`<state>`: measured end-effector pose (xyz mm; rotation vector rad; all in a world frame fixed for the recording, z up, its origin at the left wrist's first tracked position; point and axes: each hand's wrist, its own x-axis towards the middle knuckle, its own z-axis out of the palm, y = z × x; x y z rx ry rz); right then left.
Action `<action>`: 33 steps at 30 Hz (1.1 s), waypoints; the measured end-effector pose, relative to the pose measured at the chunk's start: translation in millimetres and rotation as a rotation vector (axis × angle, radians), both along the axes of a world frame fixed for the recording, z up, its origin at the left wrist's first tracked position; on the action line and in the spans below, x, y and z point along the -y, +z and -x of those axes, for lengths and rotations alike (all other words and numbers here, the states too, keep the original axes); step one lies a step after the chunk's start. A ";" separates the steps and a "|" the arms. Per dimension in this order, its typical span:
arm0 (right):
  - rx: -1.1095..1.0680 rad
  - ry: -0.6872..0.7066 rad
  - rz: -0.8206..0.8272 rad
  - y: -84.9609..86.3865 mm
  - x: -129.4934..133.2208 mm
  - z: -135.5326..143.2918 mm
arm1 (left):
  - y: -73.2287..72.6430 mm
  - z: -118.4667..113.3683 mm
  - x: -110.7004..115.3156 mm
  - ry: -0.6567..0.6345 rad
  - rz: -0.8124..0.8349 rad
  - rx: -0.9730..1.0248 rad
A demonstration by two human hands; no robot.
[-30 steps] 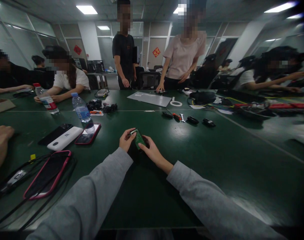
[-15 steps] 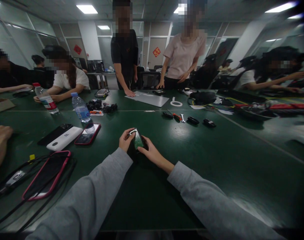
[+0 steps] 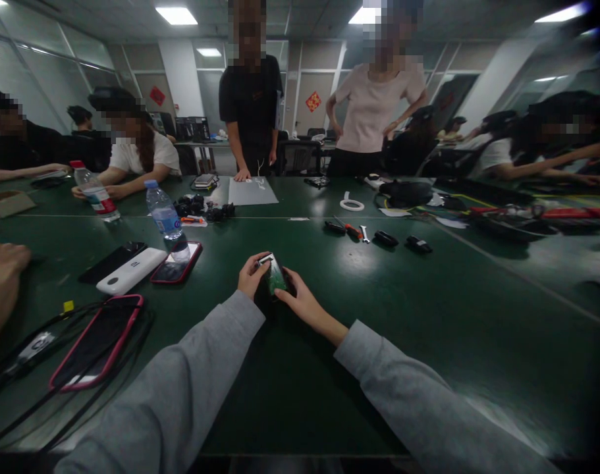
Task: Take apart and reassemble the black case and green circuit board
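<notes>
Between my two hands is a small phone (image 3: 276, 276), tilted, with a shiny, greenish face. My left hand (image 3: 253, 273) closes round its upper left side, its thumb lying over the top part of the face. On the lower right, my right hand (image 3: 302, 297) wraps the edge, with the thumb on the face near the bottom. Both hands are held over the green table (image 3: 379, 368), in front of me. The phone's back and most of my fingers are hidden.
To my left lie a white power bank (image 3: 132, 271), a red-edged phone (image 3: 177, 263), a pink-cased phone (image 3: 97, 342) with cables, and a water bottle (image 3: 163, 212). Ahead are a wrench (image 3: 364, 234), a tape roll (image 3: 352, 205) and a grey sheet (image 3: 253, 191) under a person's hand. Another person's hand (image 3: 3, 276) rests at left.
The grey sheet across the table has slid left and turned under the person's hand. The person in pink has lifted both hands from the table to the hips. My hands keep their hold.
</notes>
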<state>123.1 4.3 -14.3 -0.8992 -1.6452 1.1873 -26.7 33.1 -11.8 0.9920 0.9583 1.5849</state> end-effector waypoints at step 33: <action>0.058 -0.008 0.008 5.9 4.1 -0.3 | -2.8 2.3 -2.2 -0.042 0.022 0.003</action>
